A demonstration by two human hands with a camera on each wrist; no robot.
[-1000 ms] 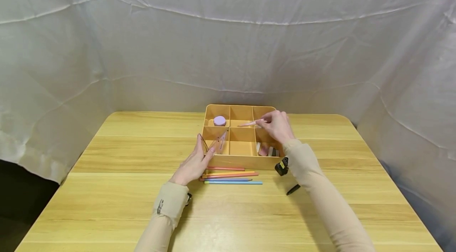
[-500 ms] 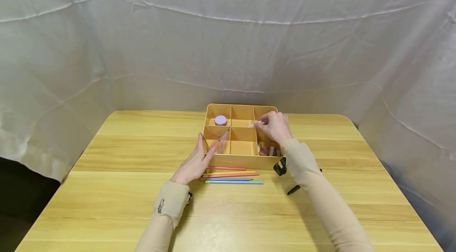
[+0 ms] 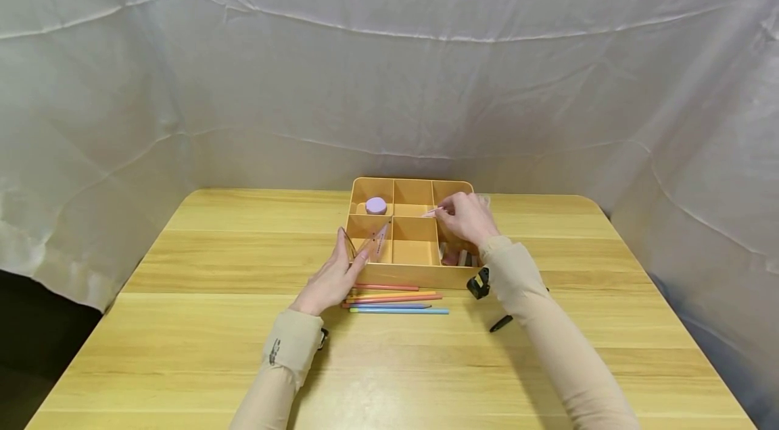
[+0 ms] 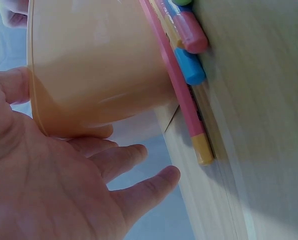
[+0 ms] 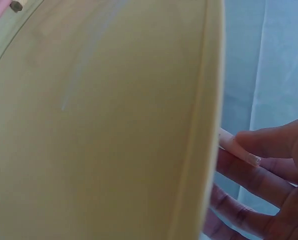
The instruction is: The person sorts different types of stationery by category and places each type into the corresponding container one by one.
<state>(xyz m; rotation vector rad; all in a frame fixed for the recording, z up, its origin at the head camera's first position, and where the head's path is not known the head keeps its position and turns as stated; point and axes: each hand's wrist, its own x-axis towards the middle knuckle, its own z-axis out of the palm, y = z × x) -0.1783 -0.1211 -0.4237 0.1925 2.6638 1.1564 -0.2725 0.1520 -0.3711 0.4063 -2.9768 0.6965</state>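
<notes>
My left hand (image 3: 328,282) grips the front left corner of an orange compartment box (image 3: 420,276). In the left wrist view its thumb (image 4: 16,84) lies at the rim and its fingers (image 4: 120,161) reach along the side. A clear triangle ruler (image 3: 380,241) leans in the front left compartment, near that thumb. My right hand (image 3: 471,217) hovers over the right compartments, pinching a slim pale pink stick-like thing (image 3: 433,211). In the right wrist view, this pink thing (image 5: 234,146) sits between thumb and fingers; its exact kind cannot be told.
A lilac round thing (image 3: 376,205) lies in the back left compartment. Several eraser-like blocks (image 3: 452,256) fill the front right one. Several coloured pencils (image 3: 395,298) lie before the box on the wooden table (image 3: 389,376). A black pen-like thing (image 3: 500,324) lies by the right sleeve.
My right hand has shifted slightly left, and the pink thing now shows shorter beyond the fingers. The left hand stays at the box corner.
</notes>
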